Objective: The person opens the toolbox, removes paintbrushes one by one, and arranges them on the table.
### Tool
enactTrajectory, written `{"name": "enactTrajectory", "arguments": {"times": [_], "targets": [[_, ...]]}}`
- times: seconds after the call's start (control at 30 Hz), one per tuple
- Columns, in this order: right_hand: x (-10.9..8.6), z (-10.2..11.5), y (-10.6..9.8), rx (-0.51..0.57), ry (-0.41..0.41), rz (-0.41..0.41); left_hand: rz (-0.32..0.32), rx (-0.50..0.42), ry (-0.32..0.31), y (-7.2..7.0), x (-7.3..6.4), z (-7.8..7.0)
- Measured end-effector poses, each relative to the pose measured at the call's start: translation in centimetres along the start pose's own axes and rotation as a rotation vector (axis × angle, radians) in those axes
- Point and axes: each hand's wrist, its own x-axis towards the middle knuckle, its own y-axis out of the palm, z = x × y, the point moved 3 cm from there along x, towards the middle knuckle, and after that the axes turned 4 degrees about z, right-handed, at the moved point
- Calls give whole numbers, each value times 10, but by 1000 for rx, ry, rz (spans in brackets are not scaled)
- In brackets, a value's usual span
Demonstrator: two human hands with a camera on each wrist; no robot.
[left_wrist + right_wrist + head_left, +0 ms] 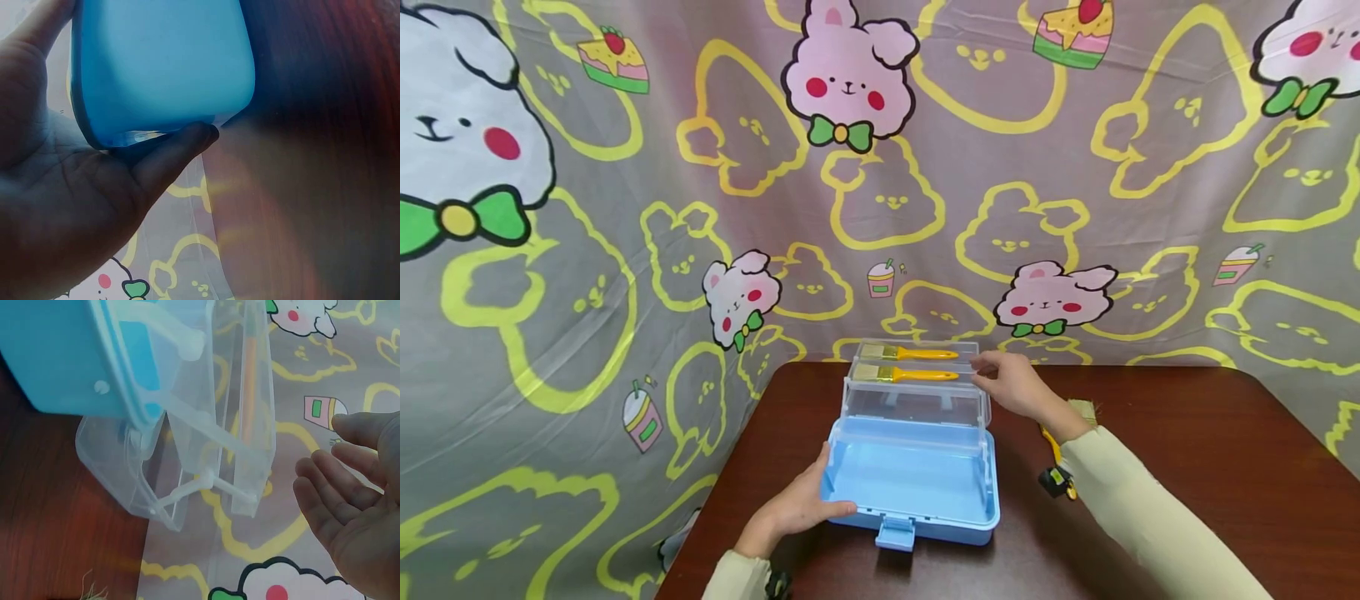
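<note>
A light blue toolbox point(910, 487) with a front latch point(896, 533) stands open on the table. My left hand point(801, 500) holds its front left corner, the thumb along the front and the fingers along the side; the left wrist view shows the blue wall point(165, 62) between them. Two paintbrushes with yellow handles, the rear one point(928, 353) and the front one point(925, 375), lie in the raised clear trays point(951, 400). My right hand point(1011, 383) is beside the trays' right end. In the right wrist view its loosely bent fingers point(322, 494) hold nothing, apart from the trays.
Another paintbrush point(1082, 409) lies on the dark brown table point(1180, 433) at the right, partly hidden under my right forearm. A patterned curtain point(925, 208) hangs behind the table and along its left side.
</note>
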Motion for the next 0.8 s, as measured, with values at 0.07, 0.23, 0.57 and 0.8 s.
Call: {"name": "enactTrajectory", "arguments": {"times": [0.07, 0.23, 0.57, 0.8], "targets": [[6, 1, 3, 1, -13, 7, -1, 3, -4, 0, 0, 0], [19, 4, 12, -11, -24, 28, -2, 18, -21, -1, -1, 0], [36, 2, 25, -40, -61, 82, 7, 18, -22, 0, -1, -4], [43, 2, 32, -75, -70, 106, 1, 23, -30, -2, -4, -7]]}}
